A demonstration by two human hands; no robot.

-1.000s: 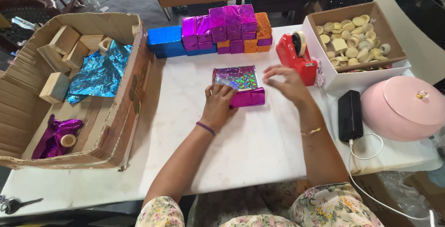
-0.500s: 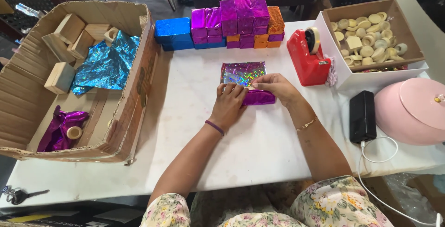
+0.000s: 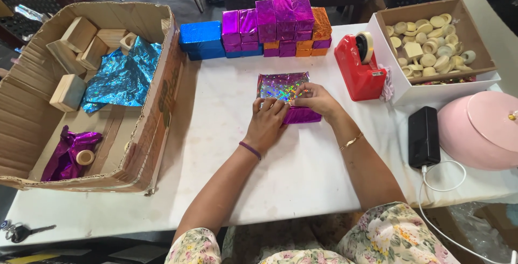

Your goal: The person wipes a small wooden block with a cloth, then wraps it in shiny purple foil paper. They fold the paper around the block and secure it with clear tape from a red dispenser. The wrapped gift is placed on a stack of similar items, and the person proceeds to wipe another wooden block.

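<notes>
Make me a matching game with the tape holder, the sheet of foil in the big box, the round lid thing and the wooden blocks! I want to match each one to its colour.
Things:
1. tape dispenser
2. foil sheet in the cardboard box
3. round lid
4. wooden blocks

Colours:
A. pink
B. pale tan
C. red
D. blue

Pairs: 1-C, 2-D, 3-A, 4-B

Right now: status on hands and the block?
Left hand and right hand both pressing foil onto purple block. Block flat on table. Tape dispenser beside it, apart.
</notes>
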